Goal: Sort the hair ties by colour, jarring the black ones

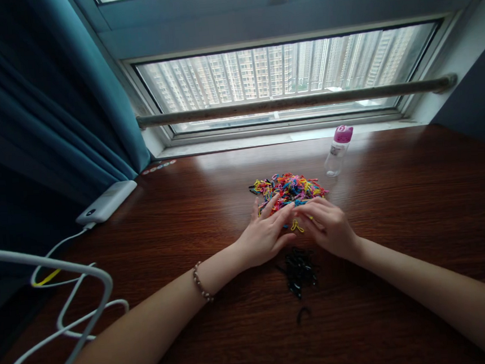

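A heap of small multicoloured elastic hair bands [287, 186] lies on the dark wooden table. My left hand [266, 231] rests at the heap's near left edge, its fingers stretched and apart, touching the bands. At the near right edge, my right hand [331, 225] has its thumb and fingertips pinched together; whatever may be between them is hidden. A yellow band [297, 226] lies between the two hands. Closer to me, below my hands, is a smaller pile of black bands [300, 267], with one loose black band [304, 313] in front of it.
Behind the heap to the right stands a clear bottle with a pink cap [338, 151]. A white power bank [107, 202] with a white cable [62, 260] lies at the left, beside a blue curtain [69, 95]. A metal rail [295, 102] crosses the window beyond the table.
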Tool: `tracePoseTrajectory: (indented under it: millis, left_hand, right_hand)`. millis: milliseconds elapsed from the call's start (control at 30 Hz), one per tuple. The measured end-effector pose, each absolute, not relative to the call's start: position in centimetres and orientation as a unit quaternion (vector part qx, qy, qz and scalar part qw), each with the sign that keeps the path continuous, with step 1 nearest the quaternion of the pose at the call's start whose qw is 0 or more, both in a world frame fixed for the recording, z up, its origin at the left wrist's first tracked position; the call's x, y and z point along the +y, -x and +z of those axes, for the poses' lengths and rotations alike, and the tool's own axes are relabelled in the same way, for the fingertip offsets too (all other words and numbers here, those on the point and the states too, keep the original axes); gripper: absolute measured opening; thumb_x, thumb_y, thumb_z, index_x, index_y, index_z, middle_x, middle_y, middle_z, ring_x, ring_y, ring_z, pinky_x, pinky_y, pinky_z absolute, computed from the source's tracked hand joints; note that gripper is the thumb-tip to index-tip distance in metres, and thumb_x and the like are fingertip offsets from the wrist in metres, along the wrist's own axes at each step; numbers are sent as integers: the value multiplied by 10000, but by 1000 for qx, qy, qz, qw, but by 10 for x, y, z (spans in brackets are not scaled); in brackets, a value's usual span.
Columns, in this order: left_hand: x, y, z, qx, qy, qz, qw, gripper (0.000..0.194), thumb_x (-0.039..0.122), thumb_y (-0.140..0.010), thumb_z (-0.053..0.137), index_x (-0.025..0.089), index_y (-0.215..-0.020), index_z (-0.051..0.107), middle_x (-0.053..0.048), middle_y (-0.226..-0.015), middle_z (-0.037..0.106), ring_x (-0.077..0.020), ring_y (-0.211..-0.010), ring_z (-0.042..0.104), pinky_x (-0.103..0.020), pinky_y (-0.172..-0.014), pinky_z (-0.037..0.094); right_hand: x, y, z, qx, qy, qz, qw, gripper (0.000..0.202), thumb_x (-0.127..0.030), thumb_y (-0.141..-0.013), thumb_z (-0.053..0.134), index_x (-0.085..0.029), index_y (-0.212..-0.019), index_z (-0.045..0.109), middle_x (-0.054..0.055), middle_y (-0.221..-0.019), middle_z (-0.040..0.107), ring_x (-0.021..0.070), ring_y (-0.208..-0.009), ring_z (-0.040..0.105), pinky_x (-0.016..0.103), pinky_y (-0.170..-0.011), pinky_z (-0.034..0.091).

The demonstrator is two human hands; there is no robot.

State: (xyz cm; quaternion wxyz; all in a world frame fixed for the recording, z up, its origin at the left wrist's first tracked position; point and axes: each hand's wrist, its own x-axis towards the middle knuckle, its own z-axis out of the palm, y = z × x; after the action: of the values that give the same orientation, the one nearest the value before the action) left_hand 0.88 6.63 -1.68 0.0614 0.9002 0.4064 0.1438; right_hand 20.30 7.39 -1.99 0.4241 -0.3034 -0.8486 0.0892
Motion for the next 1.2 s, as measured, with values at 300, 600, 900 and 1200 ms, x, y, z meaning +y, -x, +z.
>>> tracePoseTrajectory:
  millis: [300,600,900,1200]
  left_hand:
    - [65,-9,-18,443,-883,153,34,573,514,-847,359,157,-1295,353,-121,-1292,465,-287,-1289,239,-578,-1042,47]
    - [60,-12,-16,486,-853,182,-44,462,465,-850,394,135,-1161,482,-116,-1111,570,-295,-1181,361,-581,-1038,82]
    - [62,-10,-16,442,-880,170,-35,389,412,-858,402,178,-1145,521,-110,-1283,455,-290,-1259,270,-559,-1057,55]
    - [68,-8,-17,401,-908,120,18,506,490,-866,331,229,-1298,375,-67,-1350,414,-283,-1316,189,-564,-1050,9]
  right_hand:
    - [97,-206,-39,-837,417,83,343,400,-148,-841,417,-150,-1241,411,85,-1152,564,235,-1152,381,402,-996,341]
    - [98,-207,-42,-853,427,66,293,340,-187,-846,425,-171,-1178,498,78,-1091,595,269,-1091,392,454,-962,343]
    - [98,-205,-42,-853,423,60,302,434,-219,-847,429,-160,-1276,405,103,-1180,546,282,-1131,364,485,-962,327]
    - [99,-206,-39,-817,445,76,360,275,-166,-849,392,-143,-1085,531,106,-955,617,256,-1004,453,448,-915,379]
